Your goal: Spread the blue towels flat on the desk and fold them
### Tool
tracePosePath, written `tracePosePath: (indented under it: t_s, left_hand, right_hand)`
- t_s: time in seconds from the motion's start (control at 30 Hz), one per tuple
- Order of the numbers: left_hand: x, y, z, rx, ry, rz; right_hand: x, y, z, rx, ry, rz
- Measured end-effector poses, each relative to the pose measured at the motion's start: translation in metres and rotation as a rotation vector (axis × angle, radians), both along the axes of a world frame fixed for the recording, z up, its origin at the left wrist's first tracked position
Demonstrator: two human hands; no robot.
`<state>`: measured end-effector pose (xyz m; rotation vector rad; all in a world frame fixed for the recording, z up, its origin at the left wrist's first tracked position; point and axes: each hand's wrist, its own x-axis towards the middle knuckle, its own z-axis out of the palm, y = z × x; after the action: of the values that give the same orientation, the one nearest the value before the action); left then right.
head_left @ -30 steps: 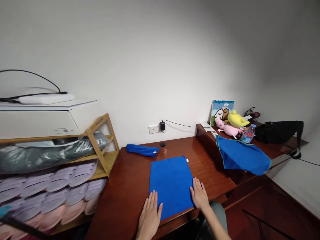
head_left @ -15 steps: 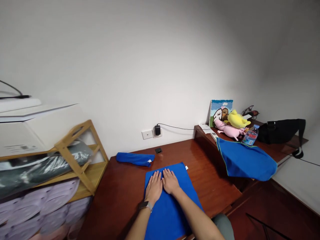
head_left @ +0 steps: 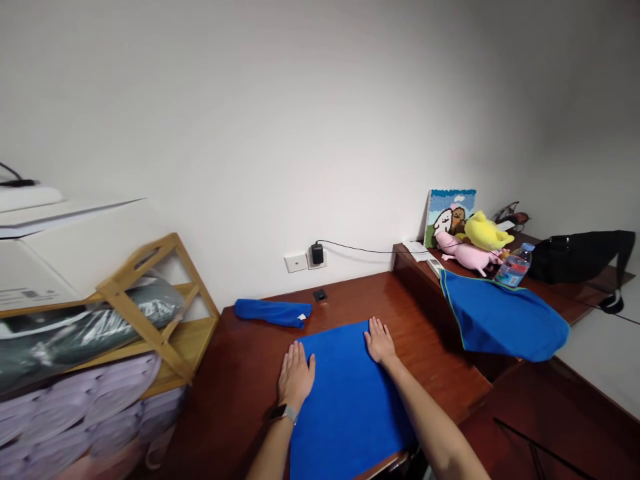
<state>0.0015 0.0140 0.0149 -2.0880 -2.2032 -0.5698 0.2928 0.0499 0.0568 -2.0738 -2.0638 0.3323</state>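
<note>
A blue cloth (head_left: 340, 393) lies spread flat on the brown wooden desk (head_left: 235, 380), its near end reaching the desk's front edge. My left hand (head_left: 296, 375) rests flat across the cloth's left edge, fingers stretched forward and thumb apart; a watch (head_left: 283, 413) is on that wrist. At the cloth's far right corner lies my right hand (head_left: 381, 340), palm down with fingers straight. Neither hand grips anything. Behind the left hand, a rolled or folded blue cloth (head_left: 273, 313) with a white tag lies near the wall.
On the raised ledge at right, another blue cloth (head_left: 505, 320) hangs over the edge beside a water bottle (head_left: 515, 265), plush toys (head_left: 470, 255) and a black bag (head_left: 580, 257). A wooden shelf (head_left: 200, 333) stands left. A charger (head_left: 317, 253) is plugged into the wall.
My hands have moved apart from the cloth's middle, the left to its left edge and the right to its far right corner. The view has shifted slightly.
</note>
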Motion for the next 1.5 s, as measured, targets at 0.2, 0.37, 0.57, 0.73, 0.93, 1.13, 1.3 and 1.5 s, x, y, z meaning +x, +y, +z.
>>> tracePosePath:
  t_s: [0.2, 0.37, 0.57, 0.73, 0.93, 1.13, 1.3, 1.5]
  left_hand:
    - [0.036, -0.044, -0.010, 0.167, 0.022, -0.204]
    - [0.042, -0.065, -0.026, 0.032, 0.066, -0.228]
    - [-0.008, -0.077, -0.032, -0.019, 0.069, -0.049]
    - [-0.023, -0.070, -0.023, 0.131, 0.107, -0.065]
    - [0.024, -0.006, 0.020, 0.091, 0.143, -0.251]
    - [0.021, 0.033, -0.006, 0.012, 0.131, -0.208]
    - [-0.015, 0.034, -0.028, 0.026, 0.090, -0.057]
    - [-0.015, 0.029, -0.001, -0.025, 0.022, -0.030]
  right_hand:
    - [-0.074, -0.074, -0.021, 0.304, 0.109, 0.268]
    - [-0.080, -0.105, -0.027, 0.172, 0.144, 0.283]
    - [0.005, -0.096, -0.010, -0.006, 0.004, 0.024]
    - [0.020, -0.088, 0.001, 0.038, 0.027, 0.034]
    - [-0.065, -0.037, 0.019, 0.134, 0.117, 0.260]
    - [-0.099, 0.001, -0.008, 0.094, 0.125, 0.325]
    - [-0.039, 0.014, -0.013, 0.033, 0.016, 0.098]
    - [-0.007, 0.015, 0.010, -0.023, 0.014, 0.064]
